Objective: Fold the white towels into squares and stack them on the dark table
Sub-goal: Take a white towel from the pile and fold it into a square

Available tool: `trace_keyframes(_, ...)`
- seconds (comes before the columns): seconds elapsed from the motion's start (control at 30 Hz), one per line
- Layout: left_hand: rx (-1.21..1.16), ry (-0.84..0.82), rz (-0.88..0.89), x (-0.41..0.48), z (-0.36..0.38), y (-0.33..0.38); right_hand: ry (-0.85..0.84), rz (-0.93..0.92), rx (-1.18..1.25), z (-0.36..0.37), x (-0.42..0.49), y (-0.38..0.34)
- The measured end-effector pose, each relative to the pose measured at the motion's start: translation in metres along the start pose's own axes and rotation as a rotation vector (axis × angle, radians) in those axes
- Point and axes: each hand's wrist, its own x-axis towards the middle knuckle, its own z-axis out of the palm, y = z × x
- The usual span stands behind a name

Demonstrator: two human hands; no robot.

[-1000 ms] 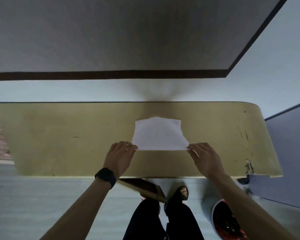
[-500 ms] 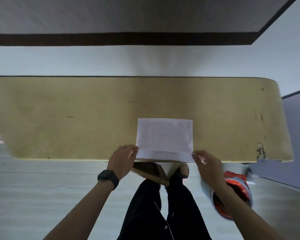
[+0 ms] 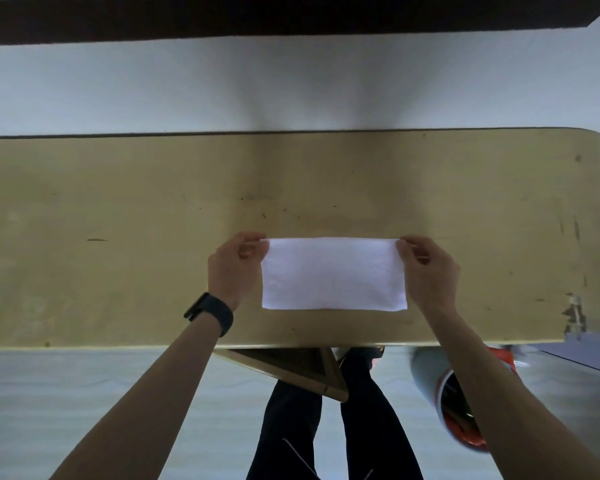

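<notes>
A white towel (image 3: pixel 333 273) lies folded into a wide rectangle on the yellowish wooden table (image 3: pixel 118 237), near its front edge. My left hand (image 3: pixel 232 268) pinches the towel's far left corner between thumb and fingers. My right hand (image 3: pixel 428 271) pinches the far right corner the same way. A black watch sits on my left wrist. The dark table (image 3: pixel 291 15) shows only as a dark band along the top of the view.
A pale floor strip lies between the two tables. Below the front edge are a wooden stool or frame (image 3: pixel 291 368), my dark trouser legs, and a grey bin with a red liner (image 3: pixel 454 403) at the right. The table's right end has chipped edging.
Both hands lifted the near edge of the towel and carried it over to the far edge, halving the towel into a shorter, wide rectangle. The view also tilted down.
</notes>
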Motion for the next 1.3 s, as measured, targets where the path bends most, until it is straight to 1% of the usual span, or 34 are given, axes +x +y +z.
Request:
trace_keyframes(0.17,0.020,-0.014,-0.025,0.004,0.008,0.001,0.024,-0.001,-0.028,0.002,0.006,-0.001)
trace_keyframes(0.3,0.120,-0.023,0.023,0.005,0.012,-0.001,0.023,-0.052,-0.093,0.002,0.008,0.000)
trace_keyframes(0.43,0.269,0.008,0.105,0.004,0.014,-0.001,0.040,-0.158,-0.175,0.006,0.011,0.007)
trace_keyframes(0.53,0.341,-0.019,0.119,0.000,0.014,0.003,0.044,-0.180,-0.212,0.008,0.011,0.007)
trace_keyframes(0.57,0.404,-0.011,0.155,-0.002,0.014,0.002,0.065,-0.193,-0.233,0.008,0.009,0.007)
trace_keyframes(0.6,0.484,0.026,0.237,-0.005,0.016,0.001,0.106,-0.223,-0.268,0.008,0.004,0.007)
trace_keyframes(0.67,0.587,0.127,0.459,-0.013,0.024,-0.002,0.194,-0.304,-0.346,0.014,-0.014,0.005)
trace_keyframes(0.7,0.609,0.141,0.546,-0.017,0.031,-0.004,0.208,-0.331,-0.378,0.021,-0.027,0.002)
trace_keyframes(0.73,0.637,0.115,0.607,-0.021,0.039,-0.007,0.196,-0.347,-0.418,0.031,-0.040,0.001)
trace_keyframes(0.77,0.673,0.055,0.640,-0.026,0.049,-0.010,0.160,-0.345,-0.468,0.043,-0.052,0.002)
trace_keyframes(0.83,0.734,-0.065,0.650,-0.032,0.064,-0.021,0.073,-0.287,-0.538,0.067,-0.067,0.009)
trace_keyframes(0.9,0.754,-0.113,0.618,-0.032,0.071,-0.033,0.041,-0.232,-0.569,0.081,-0.068,0.020)
trace_keyframes(0.93,0.749,-0.113,0.606,-0.031,0.073,-0.040,0.034,-0.238,-0.584,0.083,-0.066,0.025)
trace_keyframes(1.03,0.720,-0.092,0.573,-0.030,0.074,-0.047,-0.008,-0.313,-0.556,0.078,-0.051,0.030)
trace_keyframes(1.1,0.715,-0.058,0.549,-0.032,0.072,-0.047,-0.075,-0.378,-0.536,0.073,-0.035,0.022)
trace_keyframes(1.17,0.754,-0.027,0.527,-0.036,0.066,-0.046,-0.134,-0.473,-0.612,0.070,-0.014,0.010)
trace_keyframes(1.23,0.777,0.016,0.495,-0.042,0.059,-0.041,-0.163,-0.579,-0.752,0.070,0.009,-0.009)
trace_keyframes(1.3,0.795,0.063,0.494,-0.051,0.052,-0.038,-0.199,-0.671,-0.843,0.075,0.026,-0.031)
